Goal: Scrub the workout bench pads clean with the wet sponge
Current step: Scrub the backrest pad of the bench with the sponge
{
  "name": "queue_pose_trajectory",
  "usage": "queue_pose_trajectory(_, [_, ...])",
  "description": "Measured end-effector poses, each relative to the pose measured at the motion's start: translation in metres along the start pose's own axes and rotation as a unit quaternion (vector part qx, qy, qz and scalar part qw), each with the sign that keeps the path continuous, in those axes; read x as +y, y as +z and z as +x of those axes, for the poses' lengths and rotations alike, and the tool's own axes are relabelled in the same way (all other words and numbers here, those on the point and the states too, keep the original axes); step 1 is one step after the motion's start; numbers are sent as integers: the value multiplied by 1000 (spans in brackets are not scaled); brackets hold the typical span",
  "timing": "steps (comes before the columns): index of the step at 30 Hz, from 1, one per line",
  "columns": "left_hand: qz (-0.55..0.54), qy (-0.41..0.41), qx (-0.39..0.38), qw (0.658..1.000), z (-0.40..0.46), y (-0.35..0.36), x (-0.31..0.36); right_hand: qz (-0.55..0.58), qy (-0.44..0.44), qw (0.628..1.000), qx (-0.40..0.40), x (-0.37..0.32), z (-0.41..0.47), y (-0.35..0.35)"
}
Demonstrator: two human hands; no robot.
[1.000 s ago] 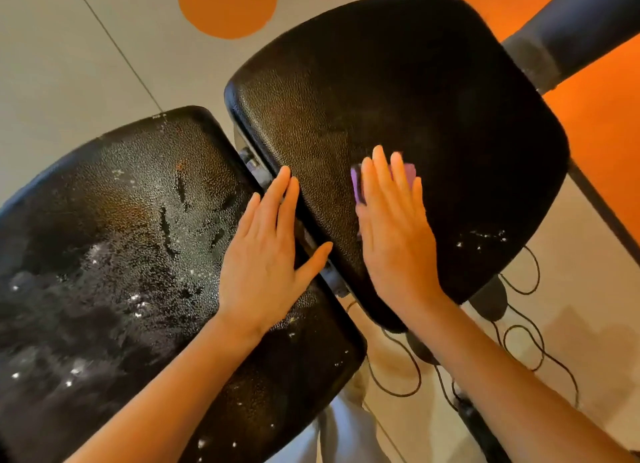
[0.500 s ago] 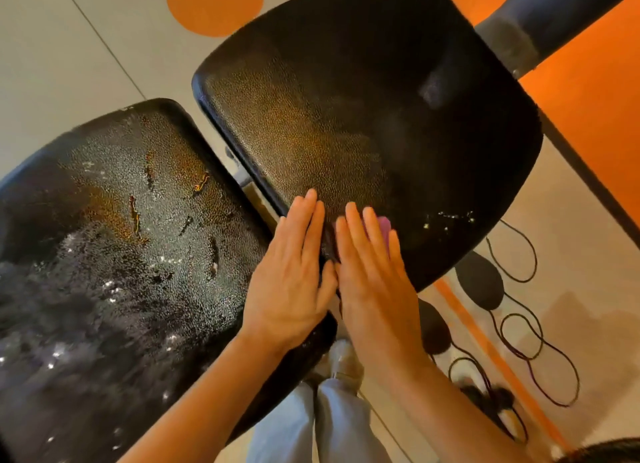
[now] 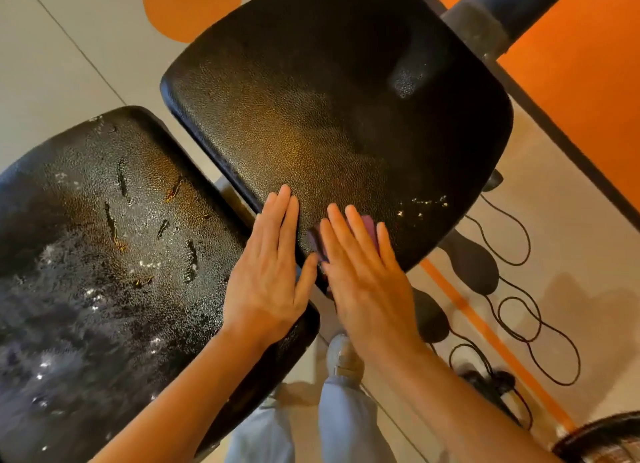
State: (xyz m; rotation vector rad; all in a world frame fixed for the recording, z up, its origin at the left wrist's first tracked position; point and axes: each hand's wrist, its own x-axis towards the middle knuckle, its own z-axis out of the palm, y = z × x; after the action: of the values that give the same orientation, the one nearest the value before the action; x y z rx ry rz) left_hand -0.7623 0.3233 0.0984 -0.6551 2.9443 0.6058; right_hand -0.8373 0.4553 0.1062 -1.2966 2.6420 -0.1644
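purple sponge [image 3: 367, 225] under flat r hand [image 3: 363, 275], mostly hidden.

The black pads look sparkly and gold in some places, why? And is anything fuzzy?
In the head view, light glints off the wet, bumpy left pad and gives the right pad a warm golden sheen; the right hand on the purple sponge looks slightly smeared.

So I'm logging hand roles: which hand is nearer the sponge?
Right. The right hand lies flat on the purple sponge, pressing it to the pad. The left hand rests just beside it, not touching.
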Motion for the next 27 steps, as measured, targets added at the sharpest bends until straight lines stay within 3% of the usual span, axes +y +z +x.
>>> queue_pose_trajectory(3, [16,8,8,1000,1,1,0,-38,119,992,31,33,65,-12])
queue_pose_trajectory(6, [4,11,9,1000,0,3,-1,-1,233,970,70,28,81,-11])
queue_pose_trajectory(9, [-12,10,9,1000,0,4,-2,-13,163,986,43,-22,10,2])
queue_pose_trajectory(12, [-28,14,10,999,0,3,-2,-36,87,995,36,-1,0,8])
queue_pose_trajectory(15, [-12,19,16,1000,-1,3,-2,-26,206,975,74,46,64,-8])
queue_pose_trajectory(17, [-1,24,16,1000,0,4,-3,-3,279,955,104,38,70,-6])
queue_pose_trajectory(21, [-27,30,15,999,-1,4,-4,-45,174,982,65,-35,-9,18])
queue_pose_trajectory(23, [-46,43,11,998,0,2,-6,-59,118,990,55,-13,-6,17])
queue_pose_trajectory(27, [-87,145,-10,986,15,-3,0,-47,264,960,84,57,67,-11])
